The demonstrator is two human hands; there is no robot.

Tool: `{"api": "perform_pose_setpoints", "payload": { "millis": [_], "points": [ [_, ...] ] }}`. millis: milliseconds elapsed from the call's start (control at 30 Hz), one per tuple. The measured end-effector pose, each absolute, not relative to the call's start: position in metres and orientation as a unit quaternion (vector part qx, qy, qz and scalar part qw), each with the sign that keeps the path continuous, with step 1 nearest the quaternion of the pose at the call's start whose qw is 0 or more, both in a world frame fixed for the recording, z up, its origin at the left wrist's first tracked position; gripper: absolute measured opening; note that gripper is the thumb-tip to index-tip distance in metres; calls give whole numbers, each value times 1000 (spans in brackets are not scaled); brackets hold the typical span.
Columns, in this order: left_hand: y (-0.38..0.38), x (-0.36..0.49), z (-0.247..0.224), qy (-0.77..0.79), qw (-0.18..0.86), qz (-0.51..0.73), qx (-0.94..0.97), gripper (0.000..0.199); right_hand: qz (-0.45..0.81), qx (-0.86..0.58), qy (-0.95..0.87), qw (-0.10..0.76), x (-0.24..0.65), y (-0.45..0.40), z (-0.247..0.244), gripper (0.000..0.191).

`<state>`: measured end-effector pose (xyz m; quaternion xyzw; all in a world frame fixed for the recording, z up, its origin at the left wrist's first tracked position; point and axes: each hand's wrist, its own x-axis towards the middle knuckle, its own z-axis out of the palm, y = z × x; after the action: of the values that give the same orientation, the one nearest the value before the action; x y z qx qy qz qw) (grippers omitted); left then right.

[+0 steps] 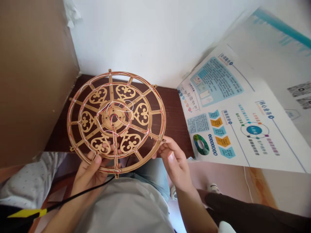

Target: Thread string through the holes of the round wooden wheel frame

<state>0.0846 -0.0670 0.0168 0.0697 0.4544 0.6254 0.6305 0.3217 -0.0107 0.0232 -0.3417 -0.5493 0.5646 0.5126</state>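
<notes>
A round, gold-coloured openwork frame (113, 117) with scroll ornaments, spokes and small rim tabs is held up over a dark brown table. Red and white wires run around its rings and loop across its hub. My left hand (93, 166) grips the lower left rim, thumb on top and fingers underneath, partly seen through the openings. At the lower right rim, my right hand (175, 160) supports the edge beside a tab, its fingertips partly hidden behind the frame. A black cable passes below the frame near my left wrist.
The dark brown table (173, 106) meets a white wall behind. A brown panel (31, 81) stands at the left, and a large printed board (233, 129) at the right. Other people's clothed limbs show at the lower left and lower right.
</notes>
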Motion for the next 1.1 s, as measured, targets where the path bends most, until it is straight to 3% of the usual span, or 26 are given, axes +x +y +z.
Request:
{"api": "perform_pose_setpoints", "payload": {
  "millis": [200,367,533,667,833,967,1100],
  "points": [
    [-71,80,6,432,645,624,87,39,528,-354,-553,539,313,-1,28,28],
    [-67,80,11,463,613,636,78,41,556,-302,-515,579,336,3,47,60],
    [-61,76,11,474,601,639,71,45,527,-231,-493,653,368,5,78,72],
    [-57,76,9,463,590,656,80,44,531,-298,-439,661,379,-2,84,55],
    [-57,78,3,450,582,670,96,53,566,-319,-485,585,370,3,63,41],
    [-62,81,10,471,574,662,104,44,434,-343,-641,532,364,9,47,15],
    [-66,86,21,478,570,659,105,42,137,-374,-754,523,356,8,54,19]
  ]
}}
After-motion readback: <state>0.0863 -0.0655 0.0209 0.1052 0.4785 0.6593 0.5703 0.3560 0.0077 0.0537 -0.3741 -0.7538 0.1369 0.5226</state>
